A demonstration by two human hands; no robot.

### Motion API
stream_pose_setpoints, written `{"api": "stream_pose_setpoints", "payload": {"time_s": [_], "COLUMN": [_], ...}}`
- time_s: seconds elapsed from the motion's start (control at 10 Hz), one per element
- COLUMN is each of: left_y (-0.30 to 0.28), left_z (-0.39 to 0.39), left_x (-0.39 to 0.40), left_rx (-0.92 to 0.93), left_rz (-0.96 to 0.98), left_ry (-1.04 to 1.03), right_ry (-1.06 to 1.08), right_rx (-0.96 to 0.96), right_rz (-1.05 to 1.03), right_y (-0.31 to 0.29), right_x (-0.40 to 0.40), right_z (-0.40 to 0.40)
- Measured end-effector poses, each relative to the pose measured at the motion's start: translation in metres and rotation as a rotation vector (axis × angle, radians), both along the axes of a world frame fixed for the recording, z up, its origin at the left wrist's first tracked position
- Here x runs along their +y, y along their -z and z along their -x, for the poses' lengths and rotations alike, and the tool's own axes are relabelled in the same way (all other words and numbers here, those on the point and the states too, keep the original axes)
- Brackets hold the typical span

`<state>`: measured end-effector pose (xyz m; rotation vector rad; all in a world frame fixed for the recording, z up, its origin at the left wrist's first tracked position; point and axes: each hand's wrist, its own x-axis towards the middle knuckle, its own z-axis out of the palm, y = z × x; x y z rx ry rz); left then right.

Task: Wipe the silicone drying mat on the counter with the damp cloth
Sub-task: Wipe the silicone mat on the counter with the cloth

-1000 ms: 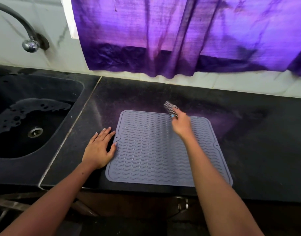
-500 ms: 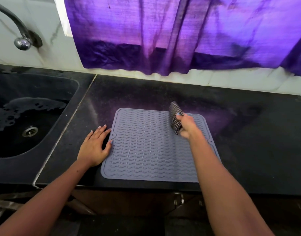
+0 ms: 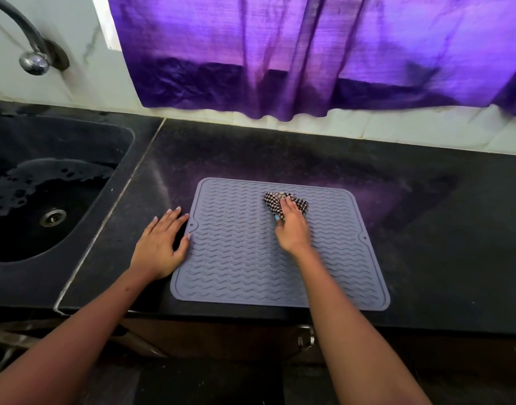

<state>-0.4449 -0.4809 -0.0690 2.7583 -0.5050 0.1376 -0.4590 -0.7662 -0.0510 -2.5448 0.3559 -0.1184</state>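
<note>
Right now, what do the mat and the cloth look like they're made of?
Mat: looks like soft silicone or rubber, matte grey, with moulded wavy ridges and a raised rim. Cloth: thin woven fabric, black-and-white checks, bunched in folds under the right hand.

I count two hands of mine: my left hand (image 3: 159,247) lies flat on the black stone table (image 3: 426,229), touching the left edge of the mat, and my right hand (image 3: 292,226) is on the mat. There is one grey square silicone drying mat with wavy ridges (image 3: 236,252). On the far half of the mat lies one black-and-white checked cloth (image 3: 273,201), bunched under my right hand. Left of the mat I count one dark sunken sink (image 3: 75,141), with one round metal drain (image 3: 52,217) in it and one curved metal tap (image 3: 31,51) over it. Beyond the mat hangs one purple fabric curtain (image 3: 309,54).
</note>
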Motion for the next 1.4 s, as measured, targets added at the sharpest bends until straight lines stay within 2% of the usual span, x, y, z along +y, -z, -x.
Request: {"api": "stream_pose_setpoints", "payload": {"time_s": [0.1, 0.2, 0.3, 0.4, 0.5, 0.6, 0.7, 0.8, 0.9, 1.0, 1.1, 1.2, 1.3, 1.4], "left_y": [-0.001, -0.002, -0.002, -0.001, 0.001, 0.001, 0.0, -0.001, -0.003, -0.003, -0.002, -0.002, -0.001, -0.001], "left_z": [0.0, 0.001, 0.001, 0.001, 0.0, 0.0, 0.0, 0.0, 0.001, 0.002, 0.002, 0.0, 0.001, 0.001], "left_x": [0.001, 0.001, 0.001, 0.001, 0.002, 0.001, 0.0, 0.001, 0.001, 0.001, 0.001, 0.001, 0.0, 0.001], "left_rx": [0.002, 0.006, 0.005, 0.004, -0.001, -0.004, -0.013, -0.006, 0.003, 0.003, 0.003, -0.002, -0.013, -0.017], "left_rz": [0.008, 0.015, 0.009, 0.009, 0.005, 0.002, 0.005, 0.01, 0.016, 0.018, 0.017, 0.02, 0.015, 0.01], "left_ry": [0.001, 0.005, -0.001, 0.003, 0.002, 0.002, 0.003, 0.003, 0.004, 0.003, 0.01, 0.01, 0.003, 0.009], "right_ry": [0.082, 0.387, 0.436, 0.162, 0.011, 0.007, -0.002, 0.113, 0.523, 0.591, 0.329, 0.113, 0.037, 0.024], "right_rx": [0.002, -0.134, -0.238, -0.093, 0.079, 0.046, 0.045, 0.031, -0.197, -0.3, -0.211, 0.045, 0.048, 0.031], "right_rz": [-0.56, -1.041, -0.625, -0.208, 0.082, 0.22, 0.104, -0.493, -1.108, -0.597, -0.227, 0.049, 0.316, 0.169], "right_y": [-0.02, -0.048, -0.059, -0.048, -0.017, 0.001, -0.003, -0.023, -0.054, -0.064, -0.056, -0.024, 0.003, 0.002], "right_x": [-0.013, -0.03, -0.034, -0.017, -0.001, 0.005, -0.001, -0.015, -0.033, -0.042, -0.032, -0.016, -0.011, -0.02], "right_z": [-0.007, -0.011, -0.001, 0.016, 0.027, 0.028, 0.025, 0.02, 0.021, 0.031, 0.045, 0.052, 0.052, 0.047]}}
